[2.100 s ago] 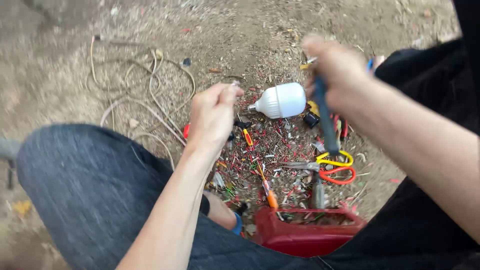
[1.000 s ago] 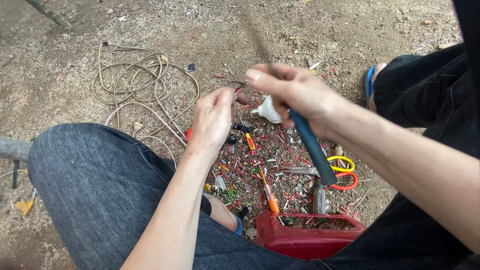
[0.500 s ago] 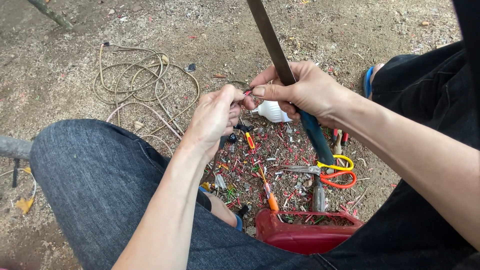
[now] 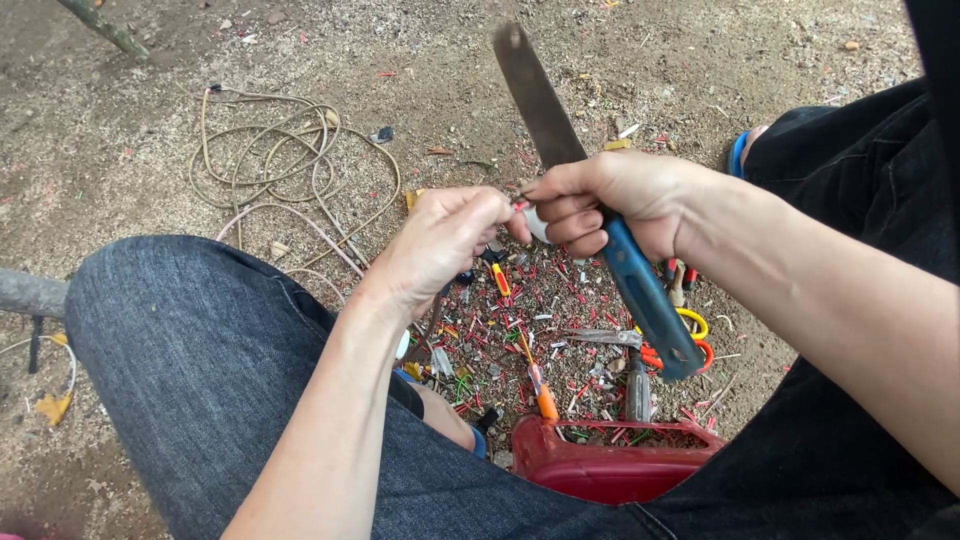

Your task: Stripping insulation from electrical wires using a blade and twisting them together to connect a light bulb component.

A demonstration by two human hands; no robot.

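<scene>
Bare dirt ground [image 4: 150, 160] is littered with wire scraps; a thin red wire [image 4: 519, 206] is pinched in the closed left hand [image 4: 445, 240], while a blue-handled knife [image 4: 600, 215] is gripped by the right hand [image 4: 615, 205], blade up; stripping seems under way, so a careful, controlled scrape is called for; a pale cable coil [image 4: 290, 160] lies well apart

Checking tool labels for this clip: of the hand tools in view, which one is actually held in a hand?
The blue-handled knife, gripped in the right hand, blade pointing up and away. The orange-handled screwdriver and the scissors lie untouched on the ground.
</scene>
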